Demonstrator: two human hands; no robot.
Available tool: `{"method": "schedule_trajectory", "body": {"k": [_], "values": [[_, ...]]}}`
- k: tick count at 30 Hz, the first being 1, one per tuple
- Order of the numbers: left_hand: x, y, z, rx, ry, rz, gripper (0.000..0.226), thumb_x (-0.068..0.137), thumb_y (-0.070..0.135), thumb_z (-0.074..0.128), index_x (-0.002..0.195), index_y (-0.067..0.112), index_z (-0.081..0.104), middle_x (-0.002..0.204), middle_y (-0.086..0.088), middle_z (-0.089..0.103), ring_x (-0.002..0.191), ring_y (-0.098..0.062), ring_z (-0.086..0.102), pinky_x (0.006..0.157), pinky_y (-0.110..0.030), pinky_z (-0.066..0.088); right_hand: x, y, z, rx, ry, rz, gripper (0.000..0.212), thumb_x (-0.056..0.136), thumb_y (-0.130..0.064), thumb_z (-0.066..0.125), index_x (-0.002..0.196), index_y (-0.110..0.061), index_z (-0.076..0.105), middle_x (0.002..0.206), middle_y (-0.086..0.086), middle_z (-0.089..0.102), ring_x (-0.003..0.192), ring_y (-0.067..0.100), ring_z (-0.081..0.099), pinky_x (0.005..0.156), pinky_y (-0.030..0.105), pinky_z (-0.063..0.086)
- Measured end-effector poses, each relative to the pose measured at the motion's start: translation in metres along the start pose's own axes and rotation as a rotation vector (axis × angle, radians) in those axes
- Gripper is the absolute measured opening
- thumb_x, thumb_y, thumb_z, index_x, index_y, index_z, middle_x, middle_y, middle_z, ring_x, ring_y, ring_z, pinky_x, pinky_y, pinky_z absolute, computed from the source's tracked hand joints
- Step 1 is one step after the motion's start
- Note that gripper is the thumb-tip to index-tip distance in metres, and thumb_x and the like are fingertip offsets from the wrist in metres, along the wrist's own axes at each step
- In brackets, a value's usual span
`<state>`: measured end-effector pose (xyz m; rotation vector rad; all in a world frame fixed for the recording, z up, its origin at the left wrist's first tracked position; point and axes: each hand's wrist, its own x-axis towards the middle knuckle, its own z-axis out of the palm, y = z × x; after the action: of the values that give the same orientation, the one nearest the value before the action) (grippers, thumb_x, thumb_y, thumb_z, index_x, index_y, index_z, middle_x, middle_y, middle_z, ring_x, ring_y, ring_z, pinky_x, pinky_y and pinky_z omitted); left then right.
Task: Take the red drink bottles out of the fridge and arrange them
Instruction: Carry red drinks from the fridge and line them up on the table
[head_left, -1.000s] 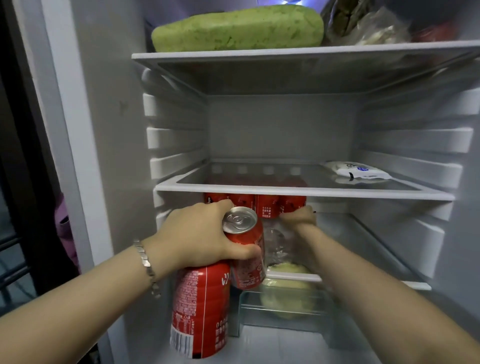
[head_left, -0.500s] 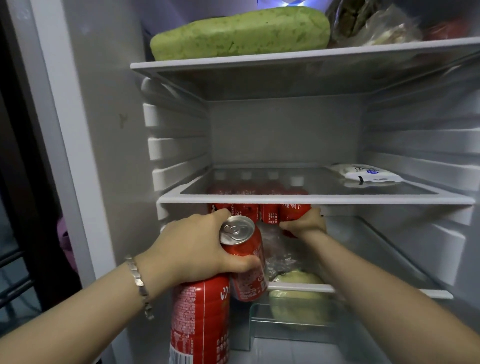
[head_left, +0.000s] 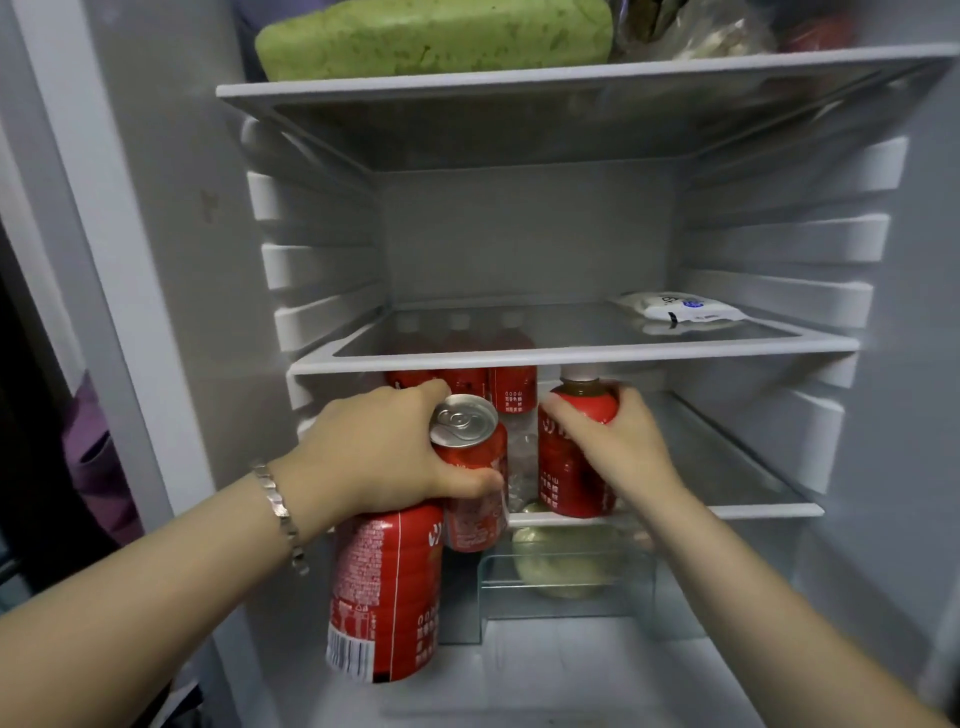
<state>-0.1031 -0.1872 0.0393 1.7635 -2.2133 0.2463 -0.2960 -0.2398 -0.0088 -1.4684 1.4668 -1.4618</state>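
My left hand (head_left: 374, 447) grips a red can (head_left: 472, 467) with a silver top and also holds a red-labelled bottle (head_left: 384, 592) that hangs below the palm, both in front of the fridge's lower shelf. My right hand (head_left: 618, 441) is curled round the shoulder of another red bottle (head_left: 566, 467) with a white cap, upright at the front edge of that shelf (head_left: 748, 512). Three more red bottles (head_left: 511, 387) stand in a row behind, partly hidden under the glass shelf above.
The middle glass shelf (head_left: 571, 356) holds a white packet (head_left: 675, 309) at the right. A green block (head_left: 431, 36) and bags sit on the top shelf. A clear drawer (head_left: 566, 577) below holds a pale round vegetable. The fridge's left wall (head_left: 171, 260) is close.
My right hand has pulled one red bottle forward from the back row to the shelf's front edge, so its cap now shows. The left hand keeps its can and bottle, nearly still.
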Motion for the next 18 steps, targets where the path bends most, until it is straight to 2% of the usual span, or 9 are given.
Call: {"method": "schedule_trajectory", "body": {"k": [3,7,8,9,10,12,13,15,18], "values": [[-0.002,0.000,0.000,0.009,-0.013,0.012,0.069,0.045,0.088,0.046,0.095,0.041,0.043,0.086,0.016,0.061,0.069,-0.005,0.054,0.052,-0.020,0.035,0.000,-0.008,0.001,-0.037,0.033,-0.061,0.022,0.078,-0.041,0.067,0.082,-0.023,0.053,0.073,-0.016,0.057,0.068,0.002,0.054,0.056,0.020,0.037],[-0.001,-0.004,0.000,0.015,-0.022,0.019,0.071,0.047,0.088,0.047,0.100,0.040,0.044,0.090,0.016,0.063,0.068,-0.004,0.053,0.053,-0.019,0.035,-0.011,-0.009,-0.007,-0.066,0.030,-0.112,0.015,0.081,-0.035,0.061,0.075,-0.023,0.055,0.071,-0.010,0.062,0.064,-0.003,0.057,0.051,0.017,0.038],[0.000,-0.004,-0.001,0.013,-0.028,0.018,0.072,0.047,0.088,0.047,0.100,0.040,0.044,0.092,0.015,0.064,0.069,-0.005,0.054,0.054,-0.020,0.037,-0.014,-0.010,-0.009,-0.054,0.023,-0.130,0.013,0.082,-0.032,0.061,0.075,-0.023,0.055,0.074,-0.009,0.062,0.065,-0.005,0.057,0.052,0.013,0.038],[0.001,-0.005,-0.001,0.013,-0.033,0.019,0.072,0.047,0.088,0.047,0.100,0.040,0.044,0.093,0.014,0.064,0.070,-0.005,0.055,0.055,-0.021,0.038,-0.017,-0.010,-0.009,-0.062,0.025,-0.151,0.011,0.082,-0.030,0.061,0.077,-0.023,0.054,0.080,-0.005,0.061,0.073,-0.004,0.057,0.059,0.012,0.040],[0.002,-0.005,-0.002,0.013,-0.039,0.024,0.072,0.047,0.088,0.047,0.101,0.040,0.043,0.094,0.014,0.064,0.071,-0.006,0.056,0.056,-0.022,0.040,-0.018,-0.010,-0.010,-0.129,0.054,-0.178,0.009,0.082,-0.029,0.061,0.080,-0.023,0.055,0.089,0.000,0.057,0.087,0.006,0.055,0.070,0.017,0.040],[0.004,-0.005,-0.003,0.013,-0.045,0.042,0.071,0.047,0.088,0.046,0.099,0.039,0.042,0.091,0.014,0.063,0.071,-0.007,0.056,0.056,-0.023,0.040,-0.023,-0.011,-0.009,-0.392,0.178,-0.252,0.018,0.083,-0.034,0.060,0.090,-0.017,0.057,0.096,0.002,0.043,0.102,0.022,0.043,0.085,0.030,0.035],[0.004,-0.005,-0.003,0.016,-0.041,0.055,0.070,0.047,0.088,0.046,0.097,0.039,0.041,0.089,0.014,0.062,0.070,-0.007,0.055,0.054,-0.022,0.039,-0.027,-0.013,-0.009,-0.476,0.239,-0.312,0.024,0.084,-0.036,0.060,0.092,-0.013,0.058,0.094,0.002,0.042,0.101,0.026,0.043,0.085,0.033,0.035],[0.005,-0.005,-0.004,0.023,-0.030,0.080,0.068,0.048,0.087,0.045,0.094,0.038,0.040,0.085,0.015,0.059,0.069,-0.007,0.054,0.053,-0.023,0.036,-0.035,-0.019,-0.012,-0.528,0.277,-0.406,0.025,0.083,-0.039,0.060,0.086,-0.014,0.057,0.088,0.000,0.045,0.094,0.026,0.051,0.073,0.030,0.036],[0.003,-0.002,-0.004,0.050,0.000,0.086,0.066,0.049,0.086,0.046,0.092,0.037,0.040,0.081,0.015,0.055,0.068,-0.008,0.050,0.051,-0.024,0.031,-0.041,-0.025,-0.014,-0.637,0.215,-0.476,0.028,0.079,-0.045,0.060,0.073,-0.022,0.046,0.079,-0.004,0.048,0.084,0.025,0.057,0.062,0.028,0.031]]}}
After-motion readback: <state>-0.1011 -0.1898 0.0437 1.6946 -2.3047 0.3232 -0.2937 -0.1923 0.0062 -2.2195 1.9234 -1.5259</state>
